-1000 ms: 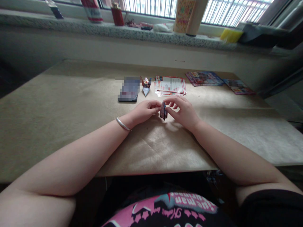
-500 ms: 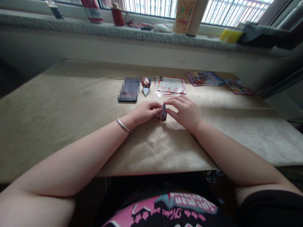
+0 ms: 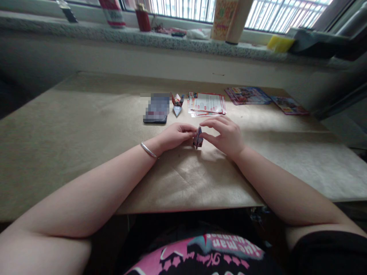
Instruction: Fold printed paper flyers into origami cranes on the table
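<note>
Between my hands, just above the table (image 3: 94,126), is a small piece of folded printed paper (image 3: 198,140), narrow at the top and broader below. My left hand (image 3: 179,135) pinches its left side between thumb and fingertips. From the right, the thumb and forefinger of my right hand (image 3: 226,133) close on the paper near its upper part. A finished-looking folded paper crane (image 3: 177,101) stands a little beyond my left hand. Beside the crane lies a dark flat rectangular thing (image 3: 157,109), blurred out.
Behind my right hand lies a pile of printed sheets (image 3: 208,103). Two stacks of colourful cards (image 3: 248,95) lie farther right. On the stone windowsill (image 3: 172,42) stand a red-and-white can (image 3: 113,15), a red container (image 3: 142,20), a beige bottle (image 3: 236,23) and a yellow thing (image 3: 280,44).
The folded paper has turned slightly, and its flaps stand a bit farther apart. My right hand has shifted very slightly to the right; my left hand keeps its pinch.
</note>
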